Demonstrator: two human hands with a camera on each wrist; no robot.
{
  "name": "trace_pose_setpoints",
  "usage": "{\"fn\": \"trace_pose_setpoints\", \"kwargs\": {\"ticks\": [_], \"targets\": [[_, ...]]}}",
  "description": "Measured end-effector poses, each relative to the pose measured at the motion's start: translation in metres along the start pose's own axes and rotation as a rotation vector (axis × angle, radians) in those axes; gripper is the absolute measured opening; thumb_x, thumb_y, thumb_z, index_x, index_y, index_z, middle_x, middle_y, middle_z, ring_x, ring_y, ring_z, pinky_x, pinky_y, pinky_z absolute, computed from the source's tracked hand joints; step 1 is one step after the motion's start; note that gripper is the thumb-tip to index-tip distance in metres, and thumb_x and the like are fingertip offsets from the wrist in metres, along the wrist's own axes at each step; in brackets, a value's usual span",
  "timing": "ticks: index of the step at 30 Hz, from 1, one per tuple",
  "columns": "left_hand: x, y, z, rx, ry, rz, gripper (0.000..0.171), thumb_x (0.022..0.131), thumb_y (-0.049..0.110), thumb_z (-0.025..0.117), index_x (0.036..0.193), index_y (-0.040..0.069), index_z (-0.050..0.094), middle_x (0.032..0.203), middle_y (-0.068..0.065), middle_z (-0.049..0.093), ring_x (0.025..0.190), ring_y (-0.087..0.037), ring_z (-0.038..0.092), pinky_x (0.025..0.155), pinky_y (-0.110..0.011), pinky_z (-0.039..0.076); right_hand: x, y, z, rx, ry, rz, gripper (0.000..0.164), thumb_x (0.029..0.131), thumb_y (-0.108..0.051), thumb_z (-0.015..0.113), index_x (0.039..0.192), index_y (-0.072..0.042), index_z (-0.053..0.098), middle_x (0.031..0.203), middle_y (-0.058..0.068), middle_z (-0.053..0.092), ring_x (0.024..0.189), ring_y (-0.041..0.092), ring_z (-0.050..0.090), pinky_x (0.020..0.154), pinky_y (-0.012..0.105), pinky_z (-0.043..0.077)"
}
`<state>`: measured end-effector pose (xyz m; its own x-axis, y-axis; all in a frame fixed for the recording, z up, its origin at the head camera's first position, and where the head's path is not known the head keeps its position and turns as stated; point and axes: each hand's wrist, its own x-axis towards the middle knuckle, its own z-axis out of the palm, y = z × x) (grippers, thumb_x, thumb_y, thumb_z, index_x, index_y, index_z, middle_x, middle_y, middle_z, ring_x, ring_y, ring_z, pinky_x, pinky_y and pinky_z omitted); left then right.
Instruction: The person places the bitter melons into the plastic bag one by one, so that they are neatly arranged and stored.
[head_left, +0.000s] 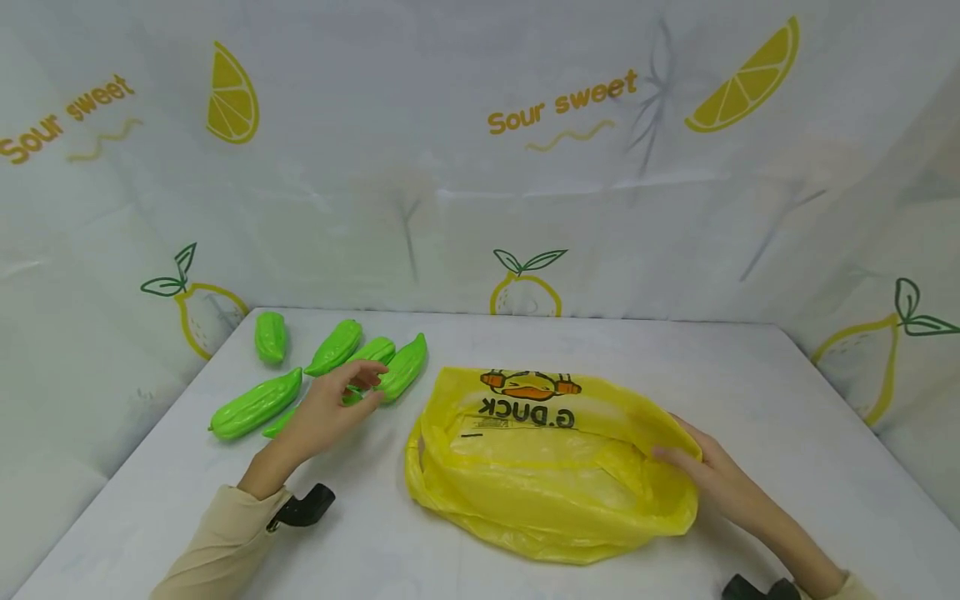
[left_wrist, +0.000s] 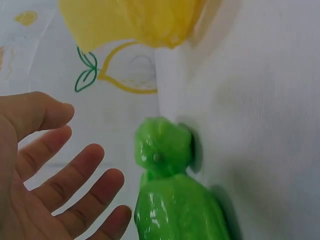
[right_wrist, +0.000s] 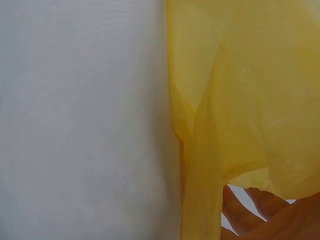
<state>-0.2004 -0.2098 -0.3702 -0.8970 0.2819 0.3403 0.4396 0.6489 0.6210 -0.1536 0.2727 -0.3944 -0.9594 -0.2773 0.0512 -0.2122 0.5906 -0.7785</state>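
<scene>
A yellow plastic bag (head_left: 540, 533) printed with a duck and "G.DUCK" lies on the table, its mouth spread wide. My right hand (head_left: 723, 479) grips the bag's right rim, thumb inside the mouth and fingers behind the plastic. In the right wrist view, yellow film (right_wrist: 270, 110) hides part of that hand. On the left, my left hand (head_left: 322, 412) hovers over several shiny green ridged toy bitter melons (head_left: 257, 405), fingers loosely bent and holding nothing. Its fingers (left_wrist: 95, 200) are spread beside a green melon (left_wrist: 175, 210) in the left wrist view.
One bitter melon (head_left: 271, 337) lies apart near the table's back left corner; another (head_left: 405, 368) lies closest to the bag. A white cloth backdrop (head_left: 420, 200) with lemon prints rises behind the white table (head_left: 735, 367). Black straps (head_left: 303, 507) are on both wrists.
</scene>
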Motion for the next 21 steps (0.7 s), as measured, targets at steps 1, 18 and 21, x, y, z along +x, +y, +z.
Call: {"fn": "trace_pose_setpoints", "kwargs": {"ticks": [1, 18, 21], "targets": [[0.0, -0.002, -0.004, 0.012, -0.013, -0.002, 0.032, 0.093, 0.01, 0.067, 0.124, 0.004, 0.062, 0.106, -0.01, 0.069, 0.098, -0.029, 0.063, 0.08, -0.04, 0.051, 0.0, 0.0, 0.0, 0.015, -0.009, 0.001, 0.053, 0.106, -0.024, 0.044, 0.149, 0.005, 0.036, 0.152, 0.028, 0.039, 0.136, 0.017, 0.047, 0.093, 0.003, 0.034], [-0.005, -0.021, -0.037, 0.118, -0.193, -0.016, 0.038, 0.089, 0.012, 0.073, 0.123, -0.001, 0.062, 0.12, -0.019, 0.066, 0.109, -0.037, 0.061, 0.093, -0.056, 0.049, -0.004, 0.01, -0.02, -0.014, -0.072, -0.124, 0.066, 0.098, -0.011, 0.058, 0.156, -0.009, 0.027, 0.153, -0.02, 0.034, 0.122, -0.026, 0.031, 0.092, 0.007, 0.039], [-0.005, -0.022, -0.038, 0.128, -0.209, -0.015, 0.04, 0.087, 0.012, 0.074, 0.123, -0.001, 0.062, 0.121, -0.018, 0.065, 0.111, -0.038, 0.06, 0.093, -0.055, 0.05, -0.005, 0.014, -0.024, 0.012, -0.114, -0.145, 0.073, 0.093, -0.007, 0.064, 0.156, -0.007, 0.026, 0.143, -0.038, 0.029, 0.122, -0.024, 0.033, 0.09, 0.01, 0.041]]}}
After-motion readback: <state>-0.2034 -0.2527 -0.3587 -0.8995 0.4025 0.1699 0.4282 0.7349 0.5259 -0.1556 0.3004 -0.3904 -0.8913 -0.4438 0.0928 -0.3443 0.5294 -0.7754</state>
